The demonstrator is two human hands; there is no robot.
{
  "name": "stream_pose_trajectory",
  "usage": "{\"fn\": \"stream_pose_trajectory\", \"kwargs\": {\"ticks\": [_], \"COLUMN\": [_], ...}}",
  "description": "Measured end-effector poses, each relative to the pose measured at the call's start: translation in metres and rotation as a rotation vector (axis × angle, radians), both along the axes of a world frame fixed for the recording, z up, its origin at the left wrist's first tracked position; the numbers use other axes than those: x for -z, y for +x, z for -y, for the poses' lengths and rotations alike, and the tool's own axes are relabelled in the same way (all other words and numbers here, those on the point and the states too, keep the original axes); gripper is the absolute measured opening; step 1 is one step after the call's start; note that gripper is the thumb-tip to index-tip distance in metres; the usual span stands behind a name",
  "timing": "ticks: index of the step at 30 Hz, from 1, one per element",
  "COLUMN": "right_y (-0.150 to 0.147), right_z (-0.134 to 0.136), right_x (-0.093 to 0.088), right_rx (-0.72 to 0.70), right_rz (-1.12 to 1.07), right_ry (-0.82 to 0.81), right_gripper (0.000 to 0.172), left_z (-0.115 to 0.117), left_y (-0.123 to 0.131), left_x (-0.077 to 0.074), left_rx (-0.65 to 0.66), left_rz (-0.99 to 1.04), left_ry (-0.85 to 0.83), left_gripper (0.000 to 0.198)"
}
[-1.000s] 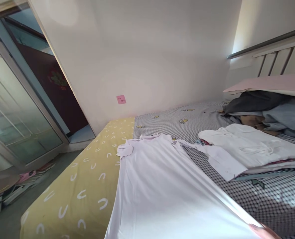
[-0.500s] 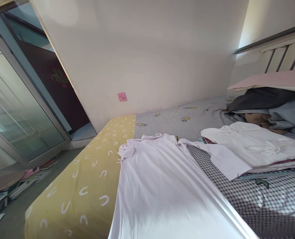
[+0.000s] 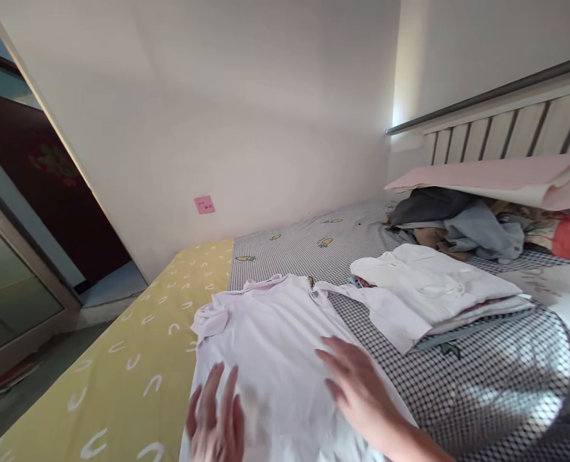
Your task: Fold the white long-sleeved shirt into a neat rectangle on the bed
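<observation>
A white long-sleeved shirt (image 3: 275, 333) lies spread on the bed, collar towards the wall. One sleeve is bunched at its left shoulder; the other stretches right, its end resting against a stack of folded clothes (image 3: 439, 289). Over the shirt's lower left part is my left hand (image 3: 216, 417), fingers spread, holding nothing. My right hand (image 3: 355, 385) is over the right side of the shirt, fingers apart and also holding nothing. Whether either palm presses on the cloth I cannot tell. The shirt's lower end runs out of view at the bottom.
The bed has a yellow sheet (image 3: 121, 385) on the left and a checked sheet (image 3: 497, 378) on the right. Rumpled clothes (image 3: 482, 228) lie under a pink sheet-like pad (image 3: 487, 173) by the headboard (image 3: 506, 131). A pink note (image 3: 204, 205) is on the wall.
Both hands have come into view from below, over the shirt. The view has swung right, so the bed and clothes appear further left and more of the headboard shows.
</observation>
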State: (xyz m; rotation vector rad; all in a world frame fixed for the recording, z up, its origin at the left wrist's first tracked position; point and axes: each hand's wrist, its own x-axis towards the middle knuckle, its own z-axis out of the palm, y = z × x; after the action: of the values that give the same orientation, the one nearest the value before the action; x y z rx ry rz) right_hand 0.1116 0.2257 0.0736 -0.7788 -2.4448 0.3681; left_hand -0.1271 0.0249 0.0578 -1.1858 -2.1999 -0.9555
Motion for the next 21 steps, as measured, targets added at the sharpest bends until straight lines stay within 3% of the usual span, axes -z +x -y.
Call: {"fn": "stream_pose_trajectory", "kwargs": {"ticks": [2, 4, 7, 10, 15, 21], "right_y": [-0.041, -0.068, -0.085, -0.090, -0.106, -0.124], "right_z": [0.006, 0.001, -0.025, -0.064, -0.120, -0.142], "right_x": [0.000, 0.011, 0.031, 0.042, 0.048, 0.055], "right_rx": [-0.153, -0.232, -0.236, -0.097, 0.143, 0.310], "right_rz": [0.165, 0.288, 0.328, 0.333, 0.364, 0.289], "right_ry": [-0.149, -0.263, -0.265, -0.204, -0.117, -0.092], "right_gripper": [0.059, 0.063, 0.065, 0.066, 0.066, 0.062], "left_z": [-0.043, -0.065, -0.070, -0.064, -0.064, -0.064], "left_y": [-0.009, -0.020, -0.038, -0.048, -0.047, -0.034], "left_x": [0.006, 0.027, 0.069, 0.094, 0.095, 0.078], "left_rx": [0.042, -0.042, -0.143, -0.179, -0.228, -0.284], "left_rz": [-0.061, -0.009, -0.004, -0.083, -0.143, -0.171], "left_ry": [-0.126, -0.268, -0.390, -0.379, -0.363, -0.398], "left_gripper": [0.052, 0.055, 0.055, 0.054, 0.053, 0.053]}}
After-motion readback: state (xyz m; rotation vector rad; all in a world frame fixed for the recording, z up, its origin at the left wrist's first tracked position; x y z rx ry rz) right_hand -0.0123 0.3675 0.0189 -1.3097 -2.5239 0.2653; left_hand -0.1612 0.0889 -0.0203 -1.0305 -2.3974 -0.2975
